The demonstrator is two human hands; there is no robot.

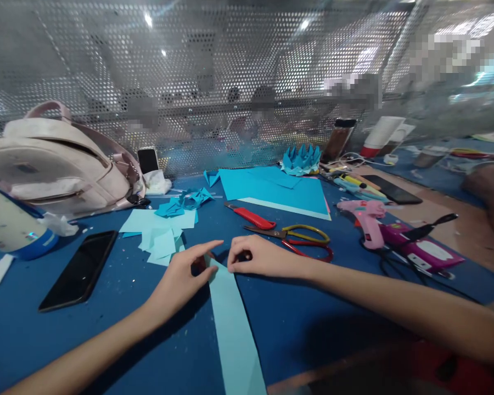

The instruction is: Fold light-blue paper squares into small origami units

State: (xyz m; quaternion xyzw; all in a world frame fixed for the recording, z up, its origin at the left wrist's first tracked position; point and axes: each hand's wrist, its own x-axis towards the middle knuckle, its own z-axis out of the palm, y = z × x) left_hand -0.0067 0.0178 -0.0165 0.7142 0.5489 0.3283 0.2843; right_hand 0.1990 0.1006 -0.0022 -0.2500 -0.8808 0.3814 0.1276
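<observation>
At the centre of the frame both hands pinch the far end of a long light-blue paper strip (233,323), which runs down to the bottom edge: the left hand (184,276) presses it with fingers extended, the right hand (258,258) grips it (fingertips curled). Scissors (298,240) lie just beyond, right of centre.

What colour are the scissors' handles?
One yellow, one red on the scissors, in the head view.
</observation>
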